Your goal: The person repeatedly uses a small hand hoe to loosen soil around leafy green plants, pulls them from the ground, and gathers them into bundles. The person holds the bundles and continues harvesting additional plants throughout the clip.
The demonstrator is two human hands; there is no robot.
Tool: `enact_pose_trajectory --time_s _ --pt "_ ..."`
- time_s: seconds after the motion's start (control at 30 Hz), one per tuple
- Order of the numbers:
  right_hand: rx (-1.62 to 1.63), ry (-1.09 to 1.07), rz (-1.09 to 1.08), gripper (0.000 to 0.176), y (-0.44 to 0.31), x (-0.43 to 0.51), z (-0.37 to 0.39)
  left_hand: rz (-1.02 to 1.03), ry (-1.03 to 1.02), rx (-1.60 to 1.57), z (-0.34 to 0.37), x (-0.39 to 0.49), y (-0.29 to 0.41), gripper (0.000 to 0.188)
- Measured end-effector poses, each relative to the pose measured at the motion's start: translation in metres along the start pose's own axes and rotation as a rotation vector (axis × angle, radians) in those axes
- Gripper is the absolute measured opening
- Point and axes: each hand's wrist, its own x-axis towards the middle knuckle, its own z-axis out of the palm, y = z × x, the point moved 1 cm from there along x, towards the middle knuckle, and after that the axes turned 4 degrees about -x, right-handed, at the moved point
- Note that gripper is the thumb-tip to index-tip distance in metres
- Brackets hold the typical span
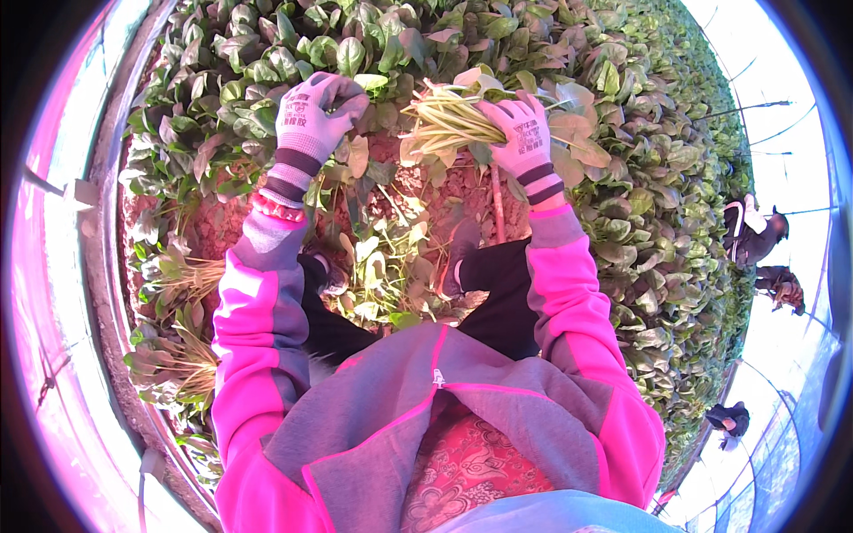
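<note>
My right hand (523,130), in a pale knitted glove with dark cuff stripes, is closed round a bunch of leafy greens (450,120). The pale stems point left and the broad leaves spread out to the right of the hand. My left hand (323,110), gloved alike, is raised left of the stem ends, apart from them, its fingers curled towards the thumb. Whether something small lies between those fingertips cannot be told. Below both hands, loose leaves and stems (376,266) lie on the reddish soil between my shoes.
Dense leafy plants (280,53) grow ahead and to the right. Bundles of greens (190,360) lie at my left, near a long edging (110,200). A thin reddish rod (497,203) stands by my right shoe. Several people (760,230) are far off at the right.
</note>
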Motion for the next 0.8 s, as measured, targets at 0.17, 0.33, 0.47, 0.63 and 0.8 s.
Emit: enact_pose_trajectory --time_s 0.17,0.33,0.47,0.63,0.8 --pt "-0.009 -0.034 -0.035 0.068 -0.018 0.005 0.008 0.351 0.155 -0.089 0.014 0.003 0.028 0.022" --pt "-0.063 -0.061 -0.122 0.07 -0.032 0.007 0.013 0.426 -0.017 0.251 0.031 -0.003 0.049 0.029" --pt "-0.056 -0.067 -0.127 0.07 -0.035 0.007 0.013 0.391 -0.06 0.385 0.042 -0.005 0.046 0.019" --pt "0.03 -0.062 -0.09 0.075 -0.036 0.005 0.014 0.137 0.133 -0.009 0.048 -0.001 0.028 0.01" --pt "0.137 0.002 -0.033 0.078 -0.029 0.004 0.015 -0.393 0.171 -1.229 0.054 0.003 0.004 0.016"
